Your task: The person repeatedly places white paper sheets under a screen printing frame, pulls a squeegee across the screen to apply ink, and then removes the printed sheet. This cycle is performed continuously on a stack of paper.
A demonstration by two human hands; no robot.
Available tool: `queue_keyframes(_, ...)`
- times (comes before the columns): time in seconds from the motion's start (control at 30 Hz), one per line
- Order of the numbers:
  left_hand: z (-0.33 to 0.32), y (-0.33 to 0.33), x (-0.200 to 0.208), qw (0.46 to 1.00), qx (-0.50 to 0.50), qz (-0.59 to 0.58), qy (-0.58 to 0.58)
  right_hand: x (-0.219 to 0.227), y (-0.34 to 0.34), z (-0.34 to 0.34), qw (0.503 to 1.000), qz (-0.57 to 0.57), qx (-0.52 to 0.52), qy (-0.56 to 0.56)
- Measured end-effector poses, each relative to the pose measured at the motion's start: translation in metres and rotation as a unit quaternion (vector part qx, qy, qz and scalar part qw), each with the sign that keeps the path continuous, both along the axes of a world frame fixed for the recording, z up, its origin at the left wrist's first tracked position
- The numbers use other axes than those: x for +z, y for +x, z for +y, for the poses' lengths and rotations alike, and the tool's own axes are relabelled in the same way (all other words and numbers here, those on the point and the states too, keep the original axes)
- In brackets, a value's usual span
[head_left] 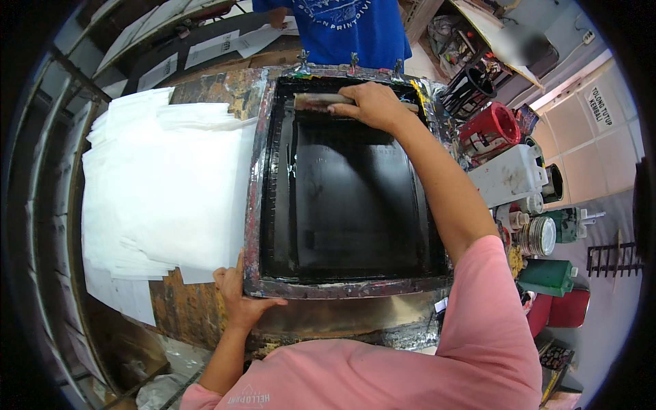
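Note:
A screen printing frame (348, 290) lies flat before me, its rim stained with paint. Glossy black ink covers much of its dark mesh (355, 198). At the far end of the mesh, my right hand (374, 106) is closed over the squeegee (311, 102), which lies crosswise with its left end showing. My left hand (239, 301) holds the frame's near left corner, index finger along the left side and thumb along the near edge. What lies beneath the frame is mostly hidden.
Thin white sheets (171, 184) are piled left of the frame. Metal clamps (354, 63) line its far edge. Beyond them stands a person in a blue shirt (348, 34). A red bucket (490, 130) and several containers crowd the right; a metal rack (51, 137) stands left.

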State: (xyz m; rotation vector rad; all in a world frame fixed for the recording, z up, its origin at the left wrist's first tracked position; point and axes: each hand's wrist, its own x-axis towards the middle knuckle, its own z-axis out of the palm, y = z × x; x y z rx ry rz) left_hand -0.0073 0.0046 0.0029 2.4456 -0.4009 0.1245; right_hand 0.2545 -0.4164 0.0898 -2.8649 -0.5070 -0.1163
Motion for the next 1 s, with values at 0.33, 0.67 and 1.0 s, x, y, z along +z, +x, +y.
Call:
queue_keyframes(0.33, -0.005, 0.002, -0.006, 0.998, -0.007, -0.041, -0.036, -0.035, -0.197, 0.069, 0.991, -0.089, -0.084, -0.046)
queue_keyframes(0.67, -0.054, 0.027, 0.095, 0.91, 0.042, -0.079, -0.404, 0.124, -0.282, 0.11, 0.966, -0.249, -0.064, -0.032)
queue_keyframes(1.0, -0.133, 0.233, 0.03, 0.968, -0.014, -0.038, -0.248, 0.223, -0.189, 0.079, 0.914, -0.393, -0.094, -0.03)
